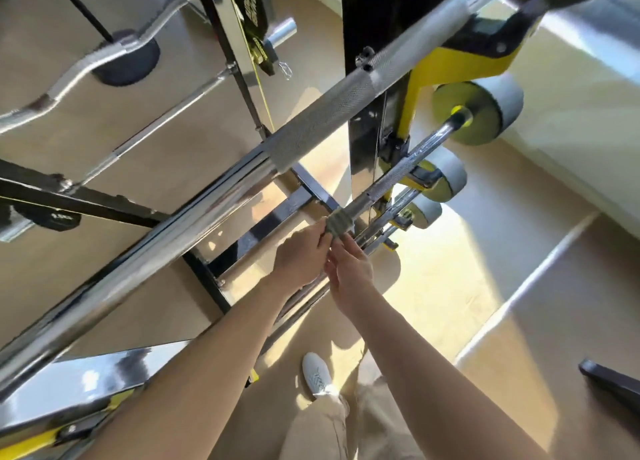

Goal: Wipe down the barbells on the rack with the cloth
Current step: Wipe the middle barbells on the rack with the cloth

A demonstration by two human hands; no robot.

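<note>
Cloth [338, 222], small, grey and ribbed, sits wrapped around the thin knurled steel barbell [391, 179], below the thick chrome barbell [214, 196]. Under that thick bar, the left hand [301, 255] and the right hand [349, 269] both pinch it.

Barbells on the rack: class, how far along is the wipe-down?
Done: nothing provable; the top barbell gleams, but wiping leaves no visible sign. In hand: left hand and right hand pinch the grey cloth around the second barbell. Left: probably that bar's knurled length and the lower barbells beneath.
</note>
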